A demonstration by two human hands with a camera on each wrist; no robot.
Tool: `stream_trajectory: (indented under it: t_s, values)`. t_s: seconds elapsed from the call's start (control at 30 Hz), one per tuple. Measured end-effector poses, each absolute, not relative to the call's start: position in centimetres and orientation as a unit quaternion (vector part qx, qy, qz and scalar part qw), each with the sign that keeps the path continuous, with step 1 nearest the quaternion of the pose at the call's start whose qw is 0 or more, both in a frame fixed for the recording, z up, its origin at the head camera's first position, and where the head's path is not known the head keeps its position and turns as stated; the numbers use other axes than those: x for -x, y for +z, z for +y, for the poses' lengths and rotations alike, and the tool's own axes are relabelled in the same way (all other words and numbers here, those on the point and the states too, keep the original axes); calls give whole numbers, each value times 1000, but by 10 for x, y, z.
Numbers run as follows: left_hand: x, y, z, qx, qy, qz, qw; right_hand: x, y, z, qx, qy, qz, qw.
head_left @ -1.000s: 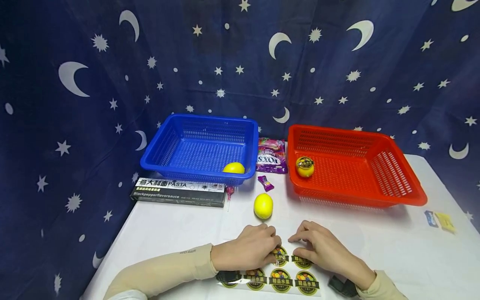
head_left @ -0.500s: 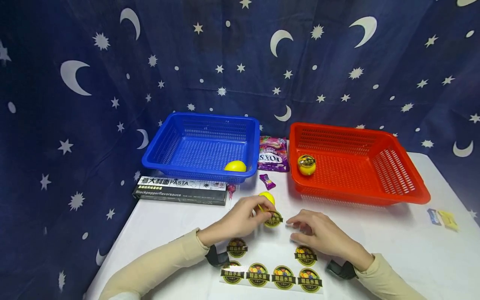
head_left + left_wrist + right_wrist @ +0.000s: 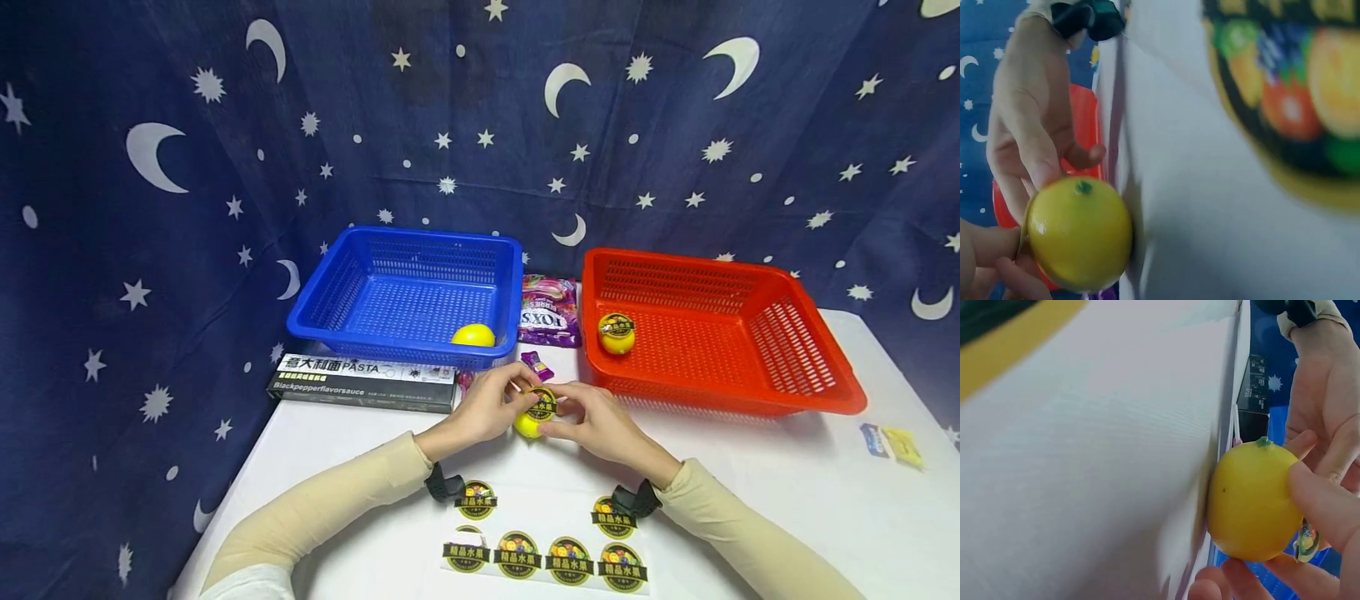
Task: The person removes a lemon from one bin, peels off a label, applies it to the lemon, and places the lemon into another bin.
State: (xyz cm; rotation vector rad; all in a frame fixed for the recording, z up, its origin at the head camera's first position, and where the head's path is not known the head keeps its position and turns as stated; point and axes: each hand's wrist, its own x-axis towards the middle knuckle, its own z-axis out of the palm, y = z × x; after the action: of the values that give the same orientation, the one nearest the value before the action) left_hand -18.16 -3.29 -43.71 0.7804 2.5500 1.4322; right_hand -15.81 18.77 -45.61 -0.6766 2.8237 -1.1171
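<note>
A yellow lemon (image 3: 528, 427) with a small green stem end (image 3: 1084, 187) rests on the white table between both hands. My left hand (image 3: 480, 406) pinches a round black-and-gold fruit sticker (image 3: 542, 404) at the lemon's upper side. Seen edge-on in the left wrist view, the sticker lies against or very close to the peel. From the other side my right hand (image 3: 603, 423) grips the lemon, its thumb and fingers around it. Below the hands lies a sticker sheet (image 3: 543, 517) with several matching labels.
Behind stand a blue basket (image 3: 405, 346) with a plain lemon (image 3: 473, 335) and a red basket (image 3: 720, 400) with a labelled lemon (image 3: 617, 342). Around them are a pasta box (image 3: 363, 392), a candy bag (image 3: 550, 321), a wrapped candy (image 3: 537, 364) and small packets (image 3: 892, 444).
My left hand has peeled a sticker from the sheet and carried it forward to the lemon. My right hand has moved forward and left from beside the sheet and taken hold of the lemon.
</note>
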Motion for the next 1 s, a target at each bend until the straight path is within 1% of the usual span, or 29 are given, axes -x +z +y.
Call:
stream_trajectory:
  t_s: [0.2,0.47,0.63,0.7,0.77,0.9,1.0]
  values:
    - [183,-439,-35,-265,434,861,25,158,-456,185,233,-354,906,15]
    - [179,-441,-34,-259,389,884,-27,154,-448,184,218,-373,901,30]
    - [178,-443,-36,-270,367,888,-58,154,-448,181,223,-376,899,3]
    - [179,-444,-39,-272,370,887,-56,155,-449,179,224,-365,903,-9]
    - [179,-445,-43,-268,377,886,-41,155,-451,176,225,-365,903,-16]
    - [180,-447,-52,-269,395,878,-1,156,-452,173,210,-409,888,-17]
    - [178,-448,-56,-284,395,874,10,155,-453,172,200,-433,879,-14]
